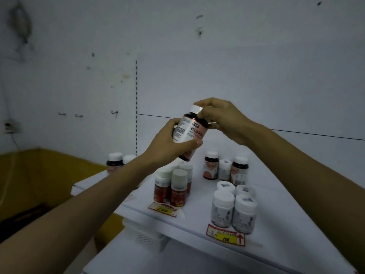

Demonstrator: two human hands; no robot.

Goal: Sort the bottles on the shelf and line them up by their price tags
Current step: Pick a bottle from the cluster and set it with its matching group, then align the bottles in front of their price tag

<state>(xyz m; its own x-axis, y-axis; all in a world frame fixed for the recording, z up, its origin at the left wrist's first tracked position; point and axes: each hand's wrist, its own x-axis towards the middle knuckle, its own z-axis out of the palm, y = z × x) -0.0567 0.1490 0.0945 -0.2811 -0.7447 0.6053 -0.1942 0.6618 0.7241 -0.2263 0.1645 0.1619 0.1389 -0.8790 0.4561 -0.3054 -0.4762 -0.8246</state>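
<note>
Head view. My left hand (169, 143) grips the lower body of a dark bottle (189, 133) with a white cap, fingers and thumb curled round its label. My right hand (221, 119) holds the cap end, fingers curled over it. The bottle is tilted and raised above the white shelf (276, 184), touching nothing else. Below it, a cluster of red-labelled bottles (171, 188) stands just behind a yellow price tag (163, 209) marked 200. Further right, four white bottles (234, 206) stand behind a second price tag (225, 237) marked 108, at the shelf's front edge. Three mixed bottles (225, 168) stand in a row nearer the back wall. Two more bottles (114, 161) show past my left forearm, on a lower white surface
</note>
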